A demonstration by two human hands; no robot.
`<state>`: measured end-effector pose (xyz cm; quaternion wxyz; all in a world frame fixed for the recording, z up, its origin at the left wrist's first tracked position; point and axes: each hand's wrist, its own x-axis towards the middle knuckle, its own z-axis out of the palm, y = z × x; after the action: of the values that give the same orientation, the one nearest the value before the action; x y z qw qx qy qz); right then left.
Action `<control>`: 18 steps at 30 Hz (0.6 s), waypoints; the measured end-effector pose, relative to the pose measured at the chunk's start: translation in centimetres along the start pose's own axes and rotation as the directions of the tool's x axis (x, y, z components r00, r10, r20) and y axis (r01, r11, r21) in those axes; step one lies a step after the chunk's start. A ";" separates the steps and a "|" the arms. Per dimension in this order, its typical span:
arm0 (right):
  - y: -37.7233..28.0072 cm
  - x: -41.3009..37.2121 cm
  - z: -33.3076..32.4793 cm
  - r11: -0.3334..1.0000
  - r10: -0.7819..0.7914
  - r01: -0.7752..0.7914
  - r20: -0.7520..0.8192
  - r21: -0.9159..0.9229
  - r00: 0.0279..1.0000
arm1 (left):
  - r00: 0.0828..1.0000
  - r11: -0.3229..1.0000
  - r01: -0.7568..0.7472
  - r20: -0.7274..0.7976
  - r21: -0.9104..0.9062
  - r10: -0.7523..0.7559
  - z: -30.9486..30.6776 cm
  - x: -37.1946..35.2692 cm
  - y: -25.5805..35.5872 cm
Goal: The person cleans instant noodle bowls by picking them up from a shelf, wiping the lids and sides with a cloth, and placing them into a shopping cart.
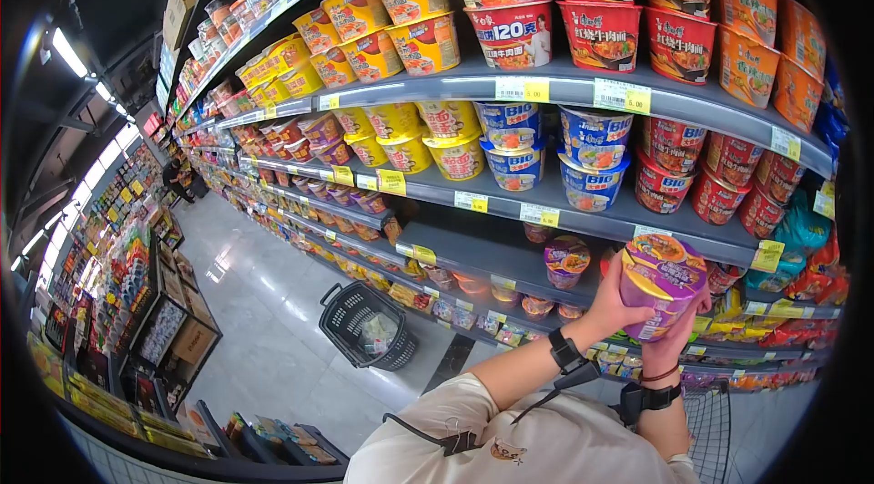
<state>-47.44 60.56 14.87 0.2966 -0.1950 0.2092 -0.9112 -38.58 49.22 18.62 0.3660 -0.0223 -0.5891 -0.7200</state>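
Note:
A purple instant-noodle cup (pixel 663 285) with a picture lid is held up in front of the lower shelf, tilted slightly. My left hand (pixel 615 302) wraps its left side. My right hand (pixel 678 336) supports it from below and behind, mostly hidden by the cup. Both wrists wear black straps with cables running to my light shirt. Another purple noodle cup (pixel 566 262) stands alone on the grey shelf (pixel 492 252) just left of my hands.
Shelves above hold rows of red, yellow, blue and orange noodle cups (pixel 510 33) with yellow price tags. A black shopping basket (pixel 369 326) sits on the glossy aisle floor. A wire cart (pixel 710 429) edge shows bottom right. A distant person (pixel 173 179) stands far down the aisle.

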 end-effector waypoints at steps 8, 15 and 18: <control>0.0 -0.8 1.8 0.959 0.174 -0.202 0.148 0.201 0.974 | 0.979 0.963 -0.203 0.032 0.179 0.201 3.2 1.9 -0.3; -2.3 -1.4 2.2 0.933 0.244 -0.246 0.040 0.263 0.969 | 0.973 0.972 -0.228 -0.031 0.064 0.230 1.8 4.6 -0.2; -3.8 0.8 -2.5 0.891 0.155 -0.216 0.180 0.400 0.971 | 0.961 0.947 -0.268 0.112 0.176 0.252 -0.4 3.7 -0.5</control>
<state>-50.98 63.53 14.80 0.4313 -0.1710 0.0060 -0.8858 -41.40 47.10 19.77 0.4318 -0.0968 -0.6624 -0.6045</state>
